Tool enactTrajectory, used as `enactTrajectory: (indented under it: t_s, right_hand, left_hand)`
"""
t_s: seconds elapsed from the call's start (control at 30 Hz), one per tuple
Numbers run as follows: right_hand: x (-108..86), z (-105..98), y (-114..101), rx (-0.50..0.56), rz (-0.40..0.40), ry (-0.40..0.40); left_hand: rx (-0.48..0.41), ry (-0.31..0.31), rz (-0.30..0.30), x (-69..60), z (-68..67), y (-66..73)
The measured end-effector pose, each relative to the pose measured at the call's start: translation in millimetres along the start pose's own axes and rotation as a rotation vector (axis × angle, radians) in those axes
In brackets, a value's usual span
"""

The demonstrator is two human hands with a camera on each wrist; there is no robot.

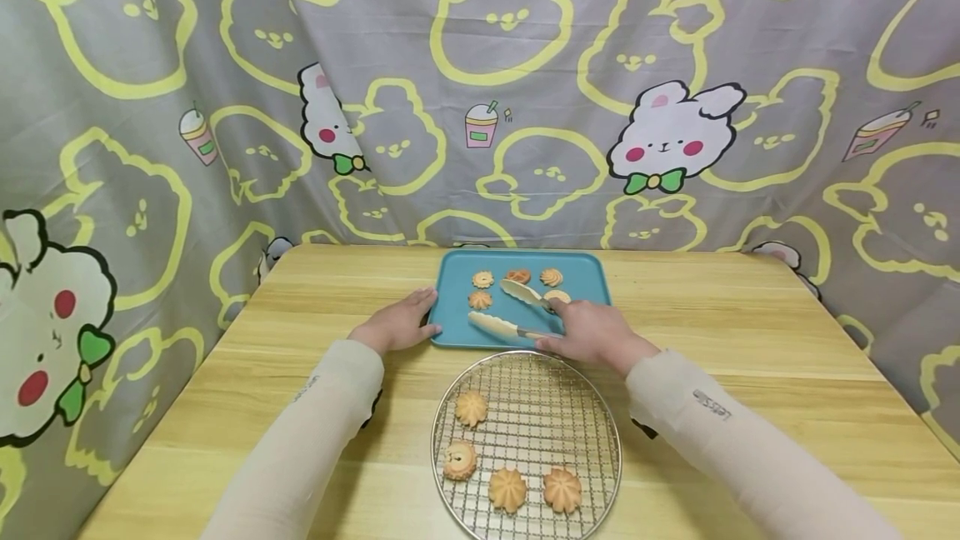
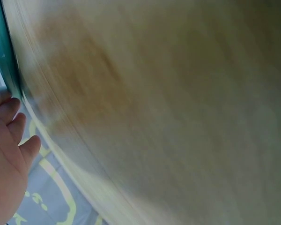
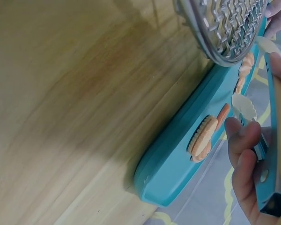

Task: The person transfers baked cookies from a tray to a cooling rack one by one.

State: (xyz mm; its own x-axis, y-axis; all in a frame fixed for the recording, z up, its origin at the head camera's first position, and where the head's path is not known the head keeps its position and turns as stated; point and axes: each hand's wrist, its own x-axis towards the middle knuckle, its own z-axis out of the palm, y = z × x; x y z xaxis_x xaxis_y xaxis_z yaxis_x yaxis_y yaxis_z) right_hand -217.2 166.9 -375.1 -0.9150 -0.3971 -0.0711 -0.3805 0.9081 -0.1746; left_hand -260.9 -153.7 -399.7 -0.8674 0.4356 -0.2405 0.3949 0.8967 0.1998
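My right hand [image 1: 596, 332] holds a pair of tongs [image 3: 267, 154] with pale scalloped tips and metal arms. The tips stand apart above a blue tray [image 1: 592, 269]. Several cookies lie on it, among them a round one [image 1: 483, 279], a flower-shaped one [image 1: 480, 299], a brown one [image 1: 517, 275] and a swirled one [image 1: 552, 277]. A sandwich-like cookie [image 3: 203, 135] sits near the right end, partly behind the tongs in the head view. Nothing shows between the tips. My left hand [image 1: 399, 321] rests against the tray's left edge, its fingers fairly straight.
Nearer me, a round wire rack [image 1: 536, 411] stands just in front of the tray. Along its left and near sides lie several cookies, one flower-shaped [image 1: 507, 490]. Beneath everything is a wooden table [image 1: 712, 298], with a patterned grey curtain [image 1: 525, 182] behind it.
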Motion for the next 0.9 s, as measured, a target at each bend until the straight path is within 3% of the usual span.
enactTrajectory:
  t_s: [0.3, 0.9]
  right_hand:
    - [6.6, 0, -8, -0.023, 0.012, -0.04]
    - [17.6, 6, -14, 0.001, 0.01, -0.029]
  left_hand:
    - [0.0, 0.001, -0.003, 0.4, 1.1, -1.3]
    - [-0.007, -0.002, -0.009, 1.8, 1.5, -0.4]
